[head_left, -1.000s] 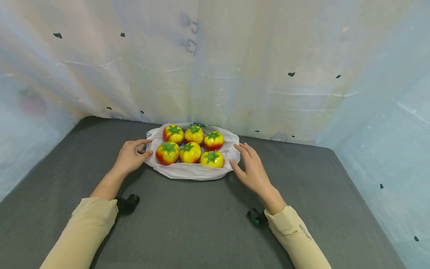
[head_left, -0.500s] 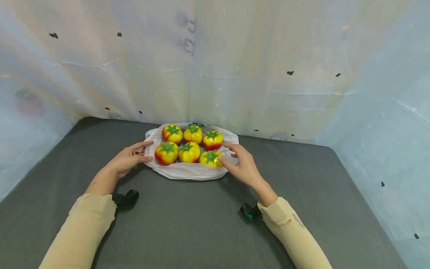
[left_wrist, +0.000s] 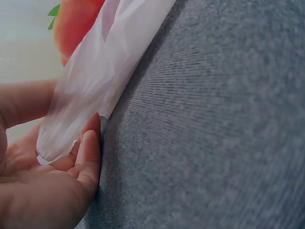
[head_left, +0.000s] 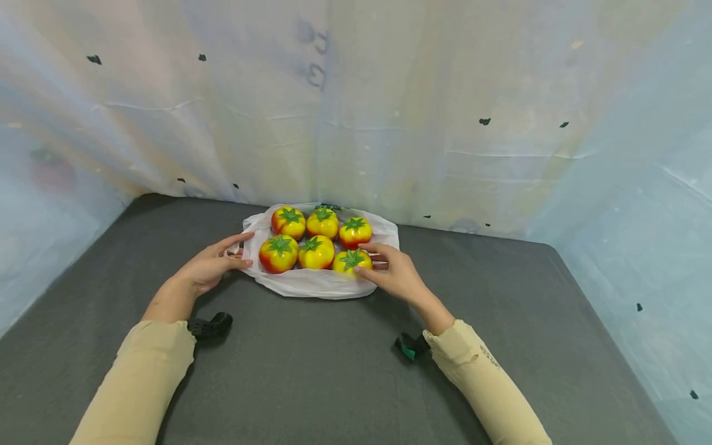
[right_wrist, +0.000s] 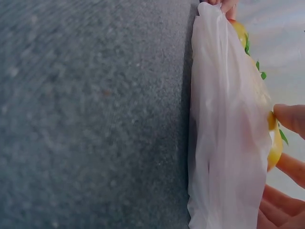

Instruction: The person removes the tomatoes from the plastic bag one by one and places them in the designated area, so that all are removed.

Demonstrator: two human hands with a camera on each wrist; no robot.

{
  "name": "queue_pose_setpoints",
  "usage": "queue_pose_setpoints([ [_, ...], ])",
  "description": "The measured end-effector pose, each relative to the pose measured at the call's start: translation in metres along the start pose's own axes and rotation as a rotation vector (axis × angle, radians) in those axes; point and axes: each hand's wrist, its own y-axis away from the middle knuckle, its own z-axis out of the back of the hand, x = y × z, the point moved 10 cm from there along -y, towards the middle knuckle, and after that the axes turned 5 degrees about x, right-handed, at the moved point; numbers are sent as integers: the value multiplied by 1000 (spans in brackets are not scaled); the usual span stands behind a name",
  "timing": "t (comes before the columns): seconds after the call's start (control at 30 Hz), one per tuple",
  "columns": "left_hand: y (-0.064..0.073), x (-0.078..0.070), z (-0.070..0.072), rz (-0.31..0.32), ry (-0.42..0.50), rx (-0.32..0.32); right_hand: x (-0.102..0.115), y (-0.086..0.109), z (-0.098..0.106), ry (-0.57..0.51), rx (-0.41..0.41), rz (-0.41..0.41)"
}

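Lengthwise, the white plastic bag runs from left to right on the dark grey table, near its far edge, the right end a little closer to the person. Six yellow-and-red tomatoes sit in it, three in a far row and three in a near one, their green leafy tops facing up. Both forearms reach forward and inward. The left hand is at the bag's left end, index finger and thumb spread, the other fingers curled under the plastic and holding its edge. The right hand comes in from the right and pinches the near row's right-hand tomato between thumb and index finger. Two black wrist devices show, one below each wrist.
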Motion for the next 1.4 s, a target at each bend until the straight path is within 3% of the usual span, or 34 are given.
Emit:
queue_pose_setpoints([
  [0.17,1,2,-1,11,5,-18,-2,-1,-5,5,33,-27],
  [0.4,-4,4,-4,25,-107,-51,-7,-3,-5,7,46,-51],
  [0.63,-1,4,-4,25,-94,-52,-10,-3,-8,-5,48,-46],
  [1.1,0,4,-6,23,-56,-44,-12,4,18,-80,-70,-113],
  [1.4,0,2,-5,-16,-53,-28,-19,7,39,-121,-146,-169],
])
